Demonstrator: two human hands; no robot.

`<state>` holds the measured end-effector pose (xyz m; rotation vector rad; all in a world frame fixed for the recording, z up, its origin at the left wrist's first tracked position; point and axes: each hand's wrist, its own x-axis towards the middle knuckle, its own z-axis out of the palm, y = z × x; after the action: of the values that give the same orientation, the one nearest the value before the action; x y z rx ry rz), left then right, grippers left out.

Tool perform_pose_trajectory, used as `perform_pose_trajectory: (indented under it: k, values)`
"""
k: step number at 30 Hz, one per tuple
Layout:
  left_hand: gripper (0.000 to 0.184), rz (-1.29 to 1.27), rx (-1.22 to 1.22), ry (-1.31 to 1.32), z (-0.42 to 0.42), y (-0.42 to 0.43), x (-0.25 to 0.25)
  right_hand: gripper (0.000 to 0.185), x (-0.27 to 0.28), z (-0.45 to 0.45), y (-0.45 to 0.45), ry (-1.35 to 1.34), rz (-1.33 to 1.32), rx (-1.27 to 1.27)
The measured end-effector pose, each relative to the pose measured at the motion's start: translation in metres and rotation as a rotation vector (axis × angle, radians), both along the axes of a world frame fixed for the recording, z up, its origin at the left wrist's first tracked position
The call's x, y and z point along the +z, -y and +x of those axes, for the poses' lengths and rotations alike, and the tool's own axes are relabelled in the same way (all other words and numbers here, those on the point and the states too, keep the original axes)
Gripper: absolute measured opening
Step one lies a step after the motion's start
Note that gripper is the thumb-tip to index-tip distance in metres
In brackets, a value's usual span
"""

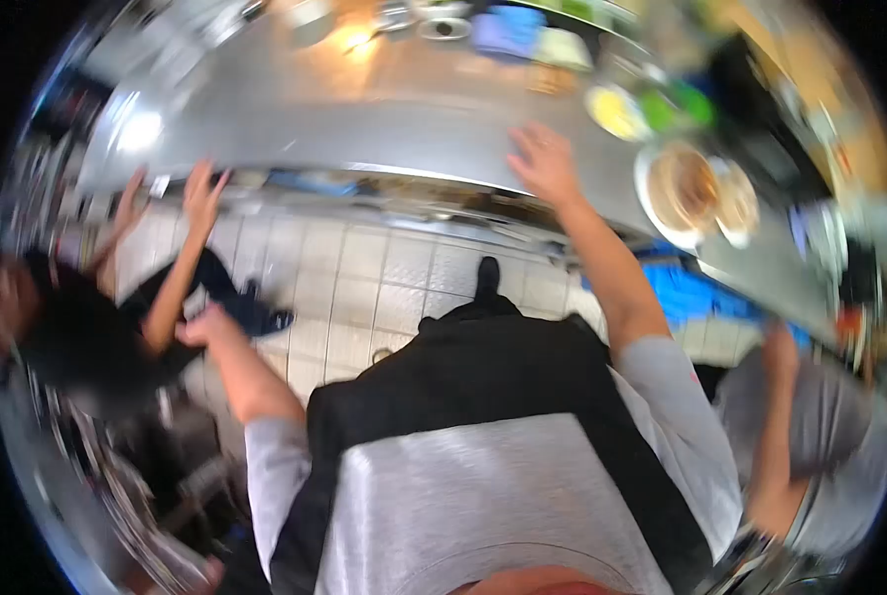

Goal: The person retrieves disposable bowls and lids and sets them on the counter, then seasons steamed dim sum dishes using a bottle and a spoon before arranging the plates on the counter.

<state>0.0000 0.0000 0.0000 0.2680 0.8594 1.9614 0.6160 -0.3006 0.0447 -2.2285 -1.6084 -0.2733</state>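
My right hand [545, 164] is over the near part of the steel counter [404, 124], fingers stretched out and holding nothing. Whether it rests on the metal or hovers is hard to tell. Low on the left, my left hand [199, 325] is beside a co-worker's bare forearm [178, 283]. It is blurred, so I cannot see how its fingers are set or whether it touches that arm. To the right of my right hand stand a large white-rimmed dish [652, 198] with something brown in it and a round container of yellow food [617, 111].
A co-worker in dark clothing [76, 332] stands at the left with hands raised by the counter. Another person in grey [811, 426] is close on the right. Folded blue and purple cloths [508, 32] lie at the back. Blue plastic [696, 297] shows below the counter, above the tiled floor [364, 263].
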Motion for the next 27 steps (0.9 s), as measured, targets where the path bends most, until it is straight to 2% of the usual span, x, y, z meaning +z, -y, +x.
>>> perform_pose_trajectory:
  k: [1,2,3,4,5,7,8,9,12,14,17,22,27]
  values:
    - [0.075,-0.010,-0.027,0.241,-0.031,-0.013,-0.029,0.048,0.002,0.000,-0.001,-0.015,-0.007,-0.017]
    - [0.071,0.124,-0.203,0.303,-0.034,-0.006,-0.029,0.048,0.006,0.000,-0.002,0.010,0.004,0.010]
    - [0.064,-0.032,0.059,0.104,-0.028,0.000,-0.022,0.047,0.006,0.001,-0.006,0.042,0.015,0.023]
    - [0.057,-0.140,0.127,0.032,-0.040,-0.002,-0.030,0.046,0.008,-0.002,-0.010,0.056,-0.006,0.034]
    - [0.061,-0.315,0.218,-0.008,-0.028,0.018,-0.016,0.045,0.010,-0.006,-0.009,0.071,-0.030,0.027]
    - [0.068,-0.425,0.274,0.054,-0.026,0.039,-0.013,0.045,0.014,-0.013,-0.005,0.107,-0.028,0.039]
    - [0.071,-0.347,0.251,0.139,-0.035,0.044,-0.023,0.045,0.015,-0.015,-0.005,0.111,-0.036,0.047]
    - [0.072,-0.152,0.138,0.269,-0.017,0.069,0.007,0.045,0.014,-0.015,-0.005,0.116,-0.043,0.046]
    - [0.069,-0.129,0.105,0.187,-0.030,0.083,0.000,0.046,0.014,-0.014,-0.004,0.111,-0.063,0.034]
    - [0.068,-0.275,0.165,0.134,-0.050,0.085,-0.018,0.046,0.014,-0.016,-0.006,0.093,-0.067,0.047]
    - [0.065,-0.310,0.168,0.191,-0.054,0.099,-0.024,0.045,0.017,-0.014,-0.007,0.070,-0.054,0.066]
    - [0.057,-0.397,0.084,0.223,-0.060,0.117,-0.074,0.045,0.016,-0.011,-0.005,0.037,-0.062,0.075]
    - [0.041,-0.692,0.011,0.241,-0.049,0.120,-0.132,0.046,0.014,-0.013,-0.010,0.000,-0.071,0.030]
